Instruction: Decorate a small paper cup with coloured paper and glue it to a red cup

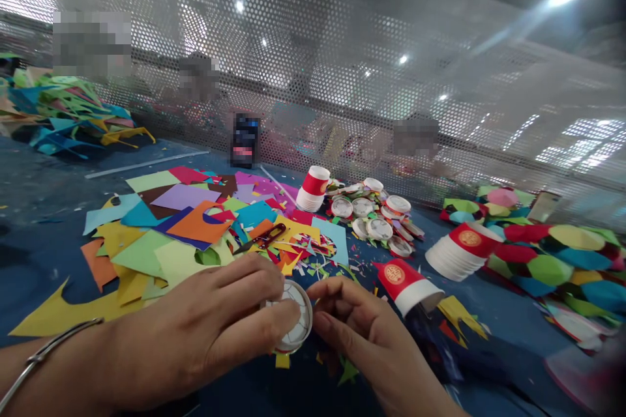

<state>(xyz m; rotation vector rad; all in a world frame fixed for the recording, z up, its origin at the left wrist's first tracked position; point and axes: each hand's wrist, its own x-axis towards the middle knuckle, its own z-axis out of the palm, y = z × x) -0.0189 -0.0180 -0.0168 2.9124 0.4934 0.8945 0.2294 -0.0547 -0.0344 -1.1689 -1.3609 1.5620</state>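
Observation:
A cut-off paper cup bottom (302,313), round and white with a raised rim and thin dark lines on its face, is held low over the blue table. My left hand (210,332) grips it from the left, thumb pressed on the face. At the opposite edge, my right hand (364,322) pinches the rim with curled fingers. A yellow paper scrap (282,361) shows just below the disc. Thread snips (261,238) with dark handles lie beyond my left hand on coloured paper sheets (193,225).
Red-and-white paper cups (315,181) stand stacked behind, beside a pile of cut cup bottoms (362,207). Another cup stack (462,251) and a tipped cup (408,287) lie right. Colourful paper-covered pieces (552,267) fill the far right. A phone (245,140) leans against the perforated screen (303,65).

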